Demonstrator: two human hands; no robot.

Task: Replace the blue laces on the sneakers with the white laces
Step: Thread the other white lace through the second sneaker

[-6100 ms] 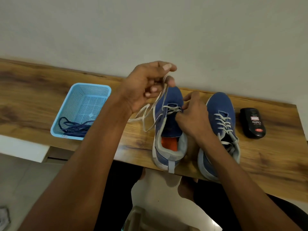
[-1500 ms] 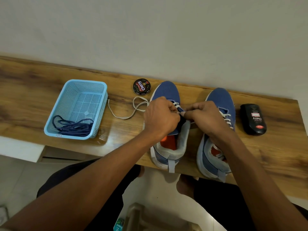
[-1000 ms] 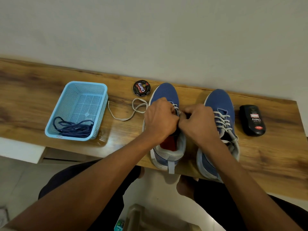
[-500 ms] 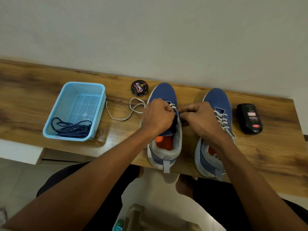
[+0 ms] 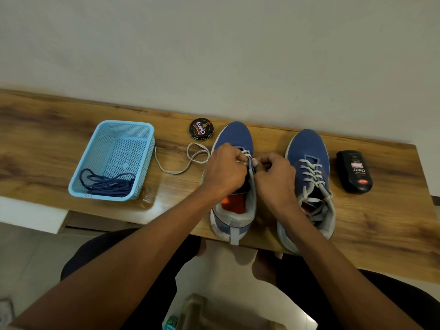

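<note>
- The white lace (image 5: 190, 160) is being threaded through the left shoe (image 5: 234, 177), which stands on the bench (image 5: 47, 144) beside the right shoe (image 5: 309, 179).
- Only the top crossings near the toe are seen laced; this step is judged about a third done.
- The lace is pinched by the left hand (image 5: 225, 172) at the eyelets, fingers curled tight.
- The shoe's eyelet edge is gripped by the right hand (image 5: 273, 179), fingers curled; which strand it holds cannot be told.
- Next, the free end, lying looped on the bench to the left, is judged to need feeding through the next eyelet.
- Counted: two shoes, one fully laced in white; one bundle of blue laces (image 5: 107, 184) in one basket (image 5: 142, 129); one polish tin (image 5: 201, 129); one black bottle (image 5: 354, 171).
</note>
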